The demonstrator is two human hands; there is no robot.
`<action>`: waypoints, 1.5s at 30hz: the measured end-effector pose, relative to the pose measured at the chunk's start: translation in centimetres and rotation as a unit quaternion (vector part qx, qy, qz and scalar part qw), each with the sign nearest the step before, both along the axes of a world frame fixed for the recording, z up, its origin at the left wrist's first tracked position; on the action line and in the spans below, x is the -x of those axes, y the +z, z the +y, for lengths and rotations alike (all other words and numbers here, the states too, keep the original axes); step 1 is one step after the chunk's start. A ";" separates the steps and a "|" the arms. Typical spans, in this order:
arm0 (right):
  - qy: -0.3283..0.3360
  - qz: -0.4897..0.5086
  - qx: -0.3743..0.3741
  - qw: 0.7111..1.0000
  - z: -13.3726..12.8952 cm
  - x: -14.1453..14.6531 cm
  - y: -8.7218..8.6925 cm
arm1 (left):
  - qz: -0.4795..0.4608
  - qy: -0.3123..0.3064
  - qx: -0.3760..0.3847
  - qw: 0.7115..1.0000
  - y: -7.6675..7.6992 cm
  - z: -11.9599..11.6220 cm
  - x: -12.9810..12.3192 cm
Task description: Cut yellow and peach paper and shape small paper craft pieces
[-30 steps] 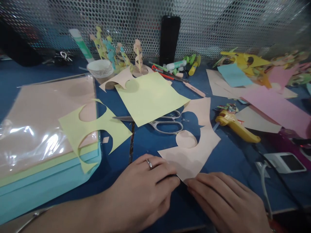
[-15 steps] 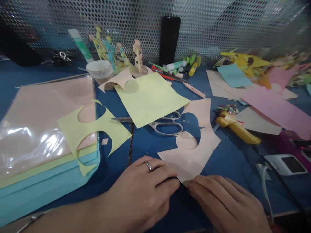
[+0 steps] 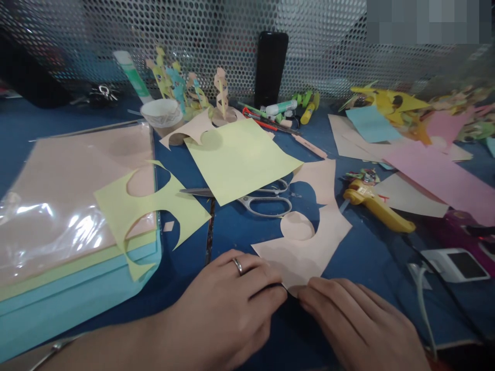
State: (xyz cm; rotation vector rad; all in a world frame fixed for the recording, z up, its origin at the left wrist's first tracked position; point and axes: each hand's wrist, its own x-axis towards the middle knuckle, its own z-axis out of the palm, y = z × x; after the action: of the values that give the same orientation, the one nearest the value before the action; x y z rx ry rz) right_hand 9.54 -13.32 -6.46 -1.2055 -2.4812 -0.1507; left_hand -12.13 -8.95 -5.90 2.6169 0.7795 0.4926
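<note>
My left hand (image 3: pixel 240 304), with a ring on one finger, is closed, its fingers curled and the thumb tucked beneath. Facing it, my right hand (image 3: pixel 353 322) is closed too, fingers pressed together. Between their fingertips a small curved piece of pale pink paper (image 3: pixel 293 291) shows; most of it is hidden by the fingers. Just beyond lies a cut pink sheet (image 3: pixel 305 257) with a round pink disc (image 3: pixel 297 225) in its notch. Grey-handled scissors (image 3: pixel 266 205) rest behind, partly under a yellow-green sheet (image 3: pixel 243 159).
At left, a clear plastic sleeve (image 3: pixel 77 190) of coloured paper carries a cut-out yellow scrap (image 3: pixel 150 201). To the right are a yellow glue gun (image 3: pixel 381 208), its cable and a white device (image 3: pixel 456 264). A phone (image 3: pixel 271 69), paper cup (image 3: pixel 162 113) and glue stick (image 3: pixel 133 77) stand behind.
The paper edge between my fingertips now looks more rounded. My hands have hardly moved; the whole view has shifted slightly.
</note>
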 end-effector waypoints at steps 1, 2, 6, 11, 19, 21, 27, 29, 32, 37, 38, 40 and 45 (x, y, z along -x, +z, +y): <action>0.002 -0.003 -0.001 1.000 0.0 0.0 0.1 | 0.001 0.000 0.000 1.000 0.0 0.0 0.0; 0.003 -0.005 -0.001 1.000 0.0 0.0 0.1 | 0.002 -0.001 -0.001 1.000 0.0 0.0 0.0; 0.004 -0.006 0.005 1.000 0.1 0.0 0.1 | 0.006 -0.003 -0.001 1.000 0.0 -0.1 0.1; -0.007 0.009 -0.007 1.000 0.1 0.1 -0.4 | 0.005 0.005 0.001 1.000 0.1 -0.1 0.0; 0.001 0.003 -0.001 1.000 0.2 0.0 0.1 | -0.004 0.007 -0.003 1.000 -0.1 -0.1 -0.1; 0.006 0.004 0.003 1.000 0.3 0.0 0.2 | -0.001 0.011 -0.003 1.000 -0.1 0.0 -0.1; 0.003 0.000 0.010 1.000 0.5 0.0 0.1 | -0.009 0.008 -0.002 1.000 0.0 -0.1 -0.1; 0.004 -0.006 0.009 1.000 0.5 0.0 0.1 | -0.009 0.010 0.000 1.000 0.0 -0.1 -0.1; 0.015 -0.014 0.005 1.000 0.5 0.0 0.3 | -0.001 0.009 0.002 1.000 0.0 -0.1 -0.1; 0.018 -0.020 -0.010 1.000 0.7 0.2 0.5 | 0.003 0.014 -0.004 1.000 0.0 -0.1 -0.1; 0.017 -0.020 -0.008 1.000 0.7 0.3 0.5 | 0.001 0.012 -0.004 1.000 0.1 0.0 -0.1; 0.011 -0.017 -0.010 1.000 0.8 0.4 0.5 | -0.001 0.011 -0.004 1.000 0.1 0.0 -0.1; 0.019 -0.031 0.002 0.999 0.9 0.6 0.6 | 0.000 0.011 -0.003 1.000 0.0 0.0 0.0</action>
State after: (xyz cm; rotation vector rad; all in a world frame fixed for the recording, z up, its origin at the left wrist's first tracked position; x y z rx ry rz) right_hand 8.98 -12.39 -5.84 -1.1712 -2.5565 -0.1758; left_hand -12.08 -9.00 -5.87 2.6160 0.8092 0.5002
